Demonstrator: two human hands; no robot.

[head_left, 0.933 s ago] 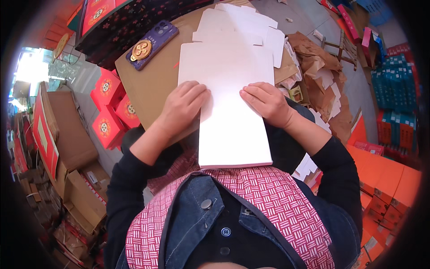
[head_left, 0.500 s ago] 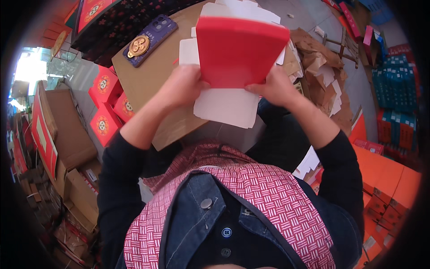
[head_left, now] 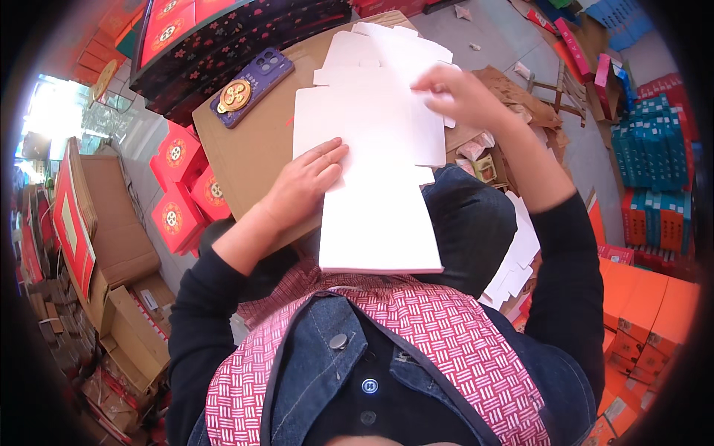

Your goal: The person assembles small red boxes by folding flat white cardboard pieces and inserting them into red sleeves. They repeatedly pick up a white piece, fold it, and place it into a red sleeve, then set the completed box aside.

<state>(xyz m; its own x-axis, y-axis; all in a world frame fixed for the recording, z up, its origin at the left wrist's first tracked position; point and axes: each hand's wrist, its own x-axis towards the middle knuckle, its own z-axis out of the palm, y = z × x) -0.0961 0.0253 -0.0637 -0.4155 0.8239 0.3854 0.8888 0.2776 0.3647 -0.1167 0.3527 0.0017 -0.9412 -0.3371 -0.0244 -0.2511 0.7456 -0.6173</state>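
Observation:
A flat cardboard box blank lies before me with its white inner side up. Its near panel reaches over my lap, and a thin reddish line shows along the near edge. My left hand rests flat on the left part of the blank, fingers stretched out and holding nothing. Over the right side of the blank hovers my right hand, slightly blurred, its fingers loosely bent and apart, with nothing visible in them. More white flaps show at the far end; whether they belong to other blanks beneath, I cannot tell.
Beneath lies a brown cardboard surface with a purple phone bearing a gold round holder. Dark floral boxes stand far left, red boxes at left. Crumpled brown paper, orange boxes and teal packages are at right.
The raised red panel has come down, and the blank now lies white side up. Both hands have let go of it; my left hand lies flat, my right has moved up and away.

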